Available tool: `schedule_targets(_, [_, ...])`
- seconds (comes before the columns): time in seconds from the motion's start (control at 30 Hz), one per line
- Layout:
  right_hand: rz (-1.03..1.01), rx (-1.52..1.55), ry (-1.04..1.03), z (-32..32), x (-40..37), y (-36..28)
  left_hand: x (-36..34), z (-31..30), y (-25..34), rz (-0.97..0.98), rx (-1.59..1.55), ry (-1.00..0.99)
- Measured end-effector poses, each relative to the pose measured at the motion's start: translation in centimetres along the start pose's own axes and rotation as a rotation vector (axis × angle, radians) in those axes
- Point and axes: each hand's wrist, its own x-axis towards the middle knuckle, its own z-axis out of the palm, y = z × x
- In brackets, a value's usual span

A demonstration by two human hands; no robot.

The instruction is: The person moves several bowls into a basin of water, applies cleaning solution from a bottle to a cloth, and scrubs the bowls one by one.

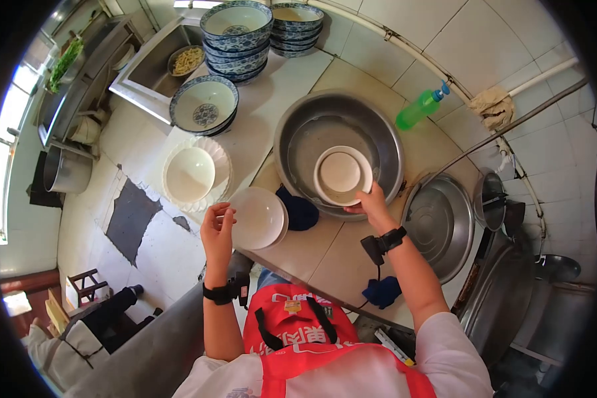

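Observation:
My right hand point(371, 201) grips the rim of a white bowl point(340, 174) over the large metal basin point(286, 126), which has water in it. My left hand point(219, 222) is raised at the left edge of the white bowls point(255, 217), its fingers curled loosely with nothing visible between them; whether it touches their rim is unclear. A dark blue cloth point(297, 208) lies between those bowls and the basin. Farther left, another white bowl point(190, 174) rests on a scalloped white plate point(223, 174).
Stacked blue-patterned bowls point(237, 40) stand beside the sink point(154, 66). A green pump bottle point(416, 111) is behind the basin. Right of it are a metal lid or pan point(438, 229) and a hose point(484, 142). Another blue cloth point(382, 292) lies near the front edge.

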Motion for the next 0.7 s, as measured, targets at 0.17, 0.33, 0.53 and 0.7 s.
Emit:
schedule_targets(0.17, [0.021, 0.021, 0.194, -3.2, 6.9, 2.1, 1.2, 1.2, 2.0, -0.002, 0.169, -0.091])
schedule_targets(0.33, [0.081, -0.020, 0.279, -4.9, 14.1, 5.4, 0.9, 0.9, 5.6, 0.017, 0.311, -0.136])
schedule_targets(0.53, [0.044, -0.302, 0.412, -4.7, 17.4, 4.4, 0.1, -0.8, 7.6, -0.025, 0.242, -0.149])
schedule_targets(0.7, [0.080, -0.597, 0.399, -2.6, 17.3, 0.9, 0.2, -1.7, 6.2, 0.017, 0.249, -0.157])
